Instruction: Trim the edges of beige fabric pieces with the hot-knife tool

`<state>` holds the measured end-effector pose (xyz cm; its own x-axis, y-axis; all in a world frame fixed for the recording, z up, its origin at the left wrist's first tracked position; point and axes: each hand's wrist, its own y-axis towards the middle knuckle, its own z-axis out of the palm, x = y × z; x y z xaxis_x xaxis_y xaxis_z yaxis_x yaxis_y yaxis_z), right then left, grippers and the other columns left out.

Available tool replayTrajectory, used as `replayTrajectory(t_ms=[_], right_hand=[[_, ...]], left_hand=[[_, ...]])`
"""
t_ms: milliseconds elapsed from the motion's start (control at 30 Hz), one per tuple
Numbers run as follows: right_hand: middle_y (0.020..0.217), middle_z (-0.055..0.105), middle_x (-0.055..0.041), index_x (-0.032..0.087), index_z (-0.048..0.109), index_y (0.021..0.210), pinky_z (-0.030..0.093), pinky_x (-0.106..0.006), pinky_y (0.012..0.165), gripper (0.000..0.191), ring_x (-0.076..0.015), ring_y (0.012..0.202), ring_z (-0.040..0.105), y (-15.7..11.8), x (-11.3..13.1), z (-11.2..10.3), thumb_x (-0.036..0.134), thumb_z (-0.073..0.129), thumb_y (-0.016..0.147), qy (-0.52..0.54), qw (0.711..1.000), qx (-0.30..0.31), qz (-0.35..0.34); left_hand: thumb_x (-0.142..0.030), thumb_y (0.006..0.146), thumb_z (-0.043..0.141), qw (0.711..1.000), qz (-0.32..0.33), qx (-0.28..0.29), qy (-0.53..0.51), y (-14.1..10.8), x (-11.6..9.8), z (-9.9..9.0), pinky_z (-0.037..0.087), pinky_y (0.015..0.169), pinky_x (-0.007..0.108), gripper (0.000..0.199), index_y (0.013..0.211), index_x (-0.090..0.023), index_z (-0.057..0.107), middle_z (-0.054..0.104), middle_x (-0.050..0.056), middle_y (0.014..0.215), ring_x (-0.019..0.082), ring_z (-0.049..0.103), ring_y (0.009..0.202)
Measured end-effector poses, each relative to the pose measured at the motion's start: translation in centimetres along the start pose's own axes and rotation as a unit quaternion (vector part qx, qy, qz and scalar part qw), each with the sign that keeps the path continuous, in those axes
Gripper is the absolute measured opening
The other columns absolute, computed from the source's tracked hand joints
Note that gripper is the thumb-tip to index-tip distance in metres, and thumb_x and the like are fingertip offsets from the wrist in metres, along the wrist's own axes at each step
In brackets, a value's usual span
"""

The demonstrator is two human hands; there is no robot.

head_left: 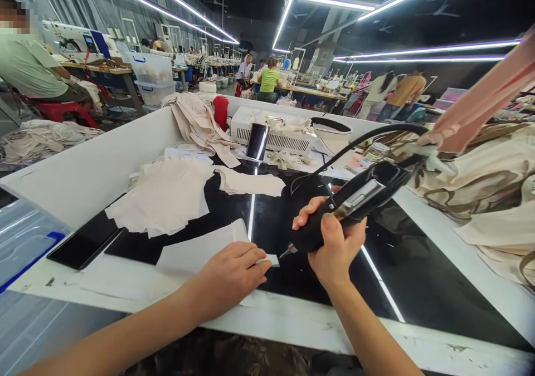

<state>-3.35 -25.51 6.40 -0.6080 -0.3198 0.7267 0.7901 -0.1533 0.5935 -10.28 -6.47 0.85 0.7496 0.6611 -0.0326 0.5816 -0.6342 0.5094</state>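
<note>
My right hand [334, 248] is wrapped round a black handheld tool [311, 225] with a silver plate on its side and a thin metal tip. That tip points down-left, close to the end of a small white strip [272, 259]. The strip sticks out from the fingers of my left hand [236, 270], which are pressed together over it. Under and behind my left hand lies a pale fabric piece [200, 245] on the glossy black surface [401, 259]. Beyond it are a pile of pale cut pieces [167, 192] and a smaller stack [253, 183].
A black slab [86, 241] lies at the left. Behind stand a white vented box [271, 133], a black cylinder [257, 142] and a red container [220, 112]. The tool's cable [355, 145] arches right, near hanging pink cloth [489, 97]. People sit and stand farther off.
</note>
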Motion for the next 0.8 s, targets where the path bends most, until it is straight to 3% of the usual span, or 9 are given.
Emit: replayTrajectory(t_ms=[367, 800], right_hand=[[0.086, 0.066, 0.0034, 0.030, 0.056, 0.119, 0.057, -0.030, 0.058, 0.038, -0.0141, 0.062, 0.062, -0.2, -1.0, 0.4, 0.041, 0.079, 0.091, -0.005, 1.000, 0.012, 0.007], [0.086, 0.067, 0.0035, 0.030, 0.056, 0.126, 0.058, -0.029, 0.058, 0.043, -0.0141, 0.063, 0.064, -0.2, -1.2, 0.2, 0.038, 0.080, 0.092, 0.010, 1.000, 0.017, 0.010]], left_hand=[[-0.032, 0.103, 0.075, 1.000, 0.004, 0.017, 0.016, 1.0, 0.0, 1.0, 0.058, 0.097, 0.040, 0.030, 0.125, -0.016, 0.063, 0.070, 0.007, 0.113, 0.025, 0.067, 0.109], [-0.029, 0.092, 0.087, 0.999, -0.020, 0.034, 0.010, 0.7, 0.3, 1.0, 0.058, 0.092, 0.042, 0.048, 0.130, -0.016, 0.061, 0.069, 0.005, 0.118, 0.027, 0.067, 0.106]])
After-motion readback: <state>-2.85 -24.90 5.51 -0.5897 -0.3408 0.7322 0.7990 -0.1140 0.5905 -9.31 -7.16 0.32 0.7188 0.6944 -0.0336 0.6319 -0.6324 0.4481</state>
